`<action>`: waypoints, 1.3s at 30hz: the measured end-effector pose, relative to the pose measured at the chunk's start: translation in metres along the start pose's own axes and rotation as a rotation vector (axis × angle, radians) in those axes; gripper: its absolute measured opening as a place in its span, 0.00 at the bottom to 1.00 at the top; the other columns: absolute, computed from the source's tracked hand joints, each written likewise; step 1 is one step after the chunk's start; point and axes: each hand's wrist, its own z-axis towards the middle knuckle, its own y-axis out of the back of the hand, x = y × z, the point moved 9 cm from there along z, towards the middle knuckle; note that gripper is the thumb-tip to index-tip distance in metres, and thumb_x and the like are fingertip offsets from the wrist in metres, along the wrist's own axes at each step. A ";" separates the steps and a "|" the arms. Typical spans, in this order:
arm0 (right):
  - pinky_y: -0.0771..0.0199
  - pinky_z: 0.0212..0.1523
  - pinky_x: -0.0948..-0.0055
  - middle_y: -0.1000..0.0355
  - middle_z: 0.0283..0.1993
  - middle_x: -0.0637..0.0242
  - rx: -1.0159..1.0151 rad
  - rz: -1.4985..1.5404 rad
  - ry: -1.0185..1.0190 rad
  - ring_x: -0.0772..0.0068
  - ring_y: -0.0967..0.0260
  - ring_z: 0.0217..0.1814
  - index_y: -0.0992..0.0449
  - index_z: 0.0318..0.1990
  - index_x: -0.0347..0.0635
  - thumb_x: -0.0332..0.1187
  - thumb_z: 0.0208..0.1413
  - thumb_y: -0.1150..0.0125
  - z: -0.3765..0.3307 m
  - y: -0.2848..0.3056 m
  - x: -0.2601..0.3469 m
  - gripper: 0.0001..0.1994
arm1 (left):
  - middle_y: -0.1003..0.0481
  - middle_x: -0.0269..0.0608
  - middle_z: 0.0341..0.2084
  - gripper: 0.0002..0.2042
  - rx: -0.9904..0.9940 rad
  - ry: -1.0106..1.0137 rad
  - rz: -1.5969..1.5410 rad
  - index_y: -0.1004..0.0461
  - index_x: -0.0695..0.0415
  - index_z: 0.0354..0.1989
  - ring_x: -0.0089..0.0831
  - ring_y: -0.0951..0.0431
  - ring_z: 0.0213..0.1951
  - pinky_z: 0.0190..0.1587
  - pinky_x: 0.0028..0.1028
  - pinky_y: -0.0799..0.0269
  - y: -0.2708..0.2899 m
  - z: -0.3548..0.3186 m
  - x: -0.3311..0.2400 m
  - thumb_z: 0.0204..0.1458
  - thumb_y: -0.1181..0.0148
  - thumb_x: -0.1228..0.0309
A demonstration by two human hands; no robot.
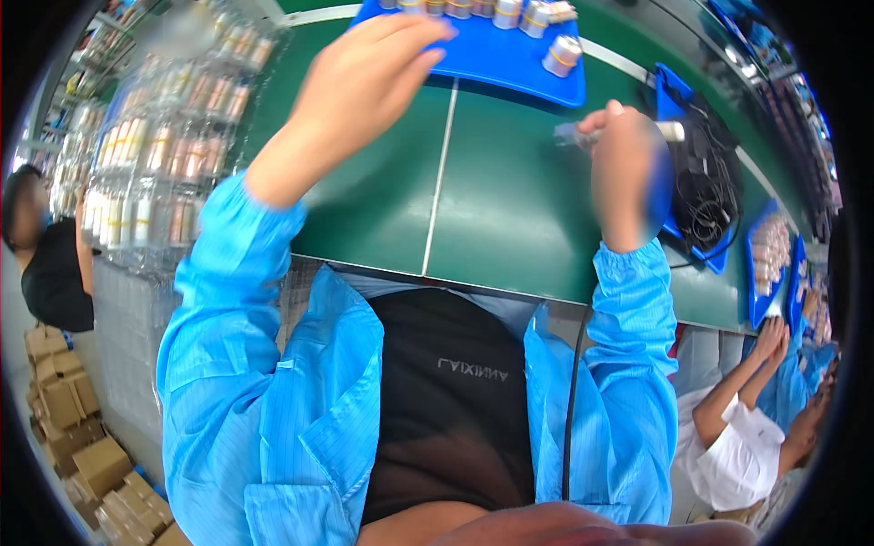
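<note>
My left hand [364, 82] is over the near left part of a blue tray [492, 73], its fingers stretched to the right and a little apart, with nothing visible in them. Along the tray's far side stand several short silvery-white cylinders with yellow bands. One banded cylinder [563, 56] sits apart at the tray's right. To the right, above the green tabletop, my right hand [628, 173] is closed around a slim white tube [672, 132]. A clear plastic piece [571, 136] sticks out at the hand's left side; whether it joins the tube is hidden by my fingers.
A blue tray of black cables [706, 200] lies beyond my right hand. Farther right are blue trays of pale parts [769, 250] and a person in white [733, 446]. Clear trays of tubes [150, 182] are stacked on the left, near a person in black [59, 273] and cardboard boxes [68, 400].
</note>
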 end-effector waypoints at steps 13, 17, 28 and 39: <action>0.41 0.23 0.83 0.27 0.23 0.70 -0.029 0.000 0.038 0.88 0.44 0.20 0.26 0.25 0.41 0.39 0.66 0.46 0.007 0.014 -0.001 0.17 | 0.30 0.57 0.42 0.16 0.224 0.095 -0.528 0.35 0.60 0.57 0.55 0.27 0.45 0.46 0.44 0.29 -0.214 0.059 0.001 0.60 0.50 0.73; 0.42 0.22 0.82 0.26 0.24 0.69 -0.036 -0.047 0.076 0.89 0.45 0.19 0.27 0.25 0.40 0.38 0.66 0.46 0.006 0.012 0.003 0.17 | 0.29 0.54 0.42 0.15 0.112 0.069 -0.374 0.31 0.61 0.52 0.53 0.26 0.45 0.48 0.41 0.28 -0.189 0.052 0.006 0.58 0.45 0.70; 0.43 0.22 0.82 0.25 0.29 0.58 -0.076 0.067 0.089 0.83 0.43 0.19 0.29 0.30 0.37 0.35 0.66 0.49 0.003 0.020 0.006 0.14 | 0.33 0.44 0.52 0.17 0.241 0.213 -0.755 0.26 0.54 0.47 0.40 0.23 0.43 0.44 0.30 0.22 -0.128 -0.045 -0.029 0.46 0.34 0.73; 0.43 0.22 0.84 0.25 0.29 0.56 0.088 -0.007 0.176 0.84 0.44 0.19 0.31 0.29 0.37 0.33 0.67 0.52 -0.015 0.001 0.016 0.13 | 0.24 0.39 0.38 0.23 0.194 0.194 -0.691 0.24 0.52 0.50 0.32 0.22 0.35 0.37 0.27 0.23 -0.136 -0.049 -0.034 0.45 0.26 0.63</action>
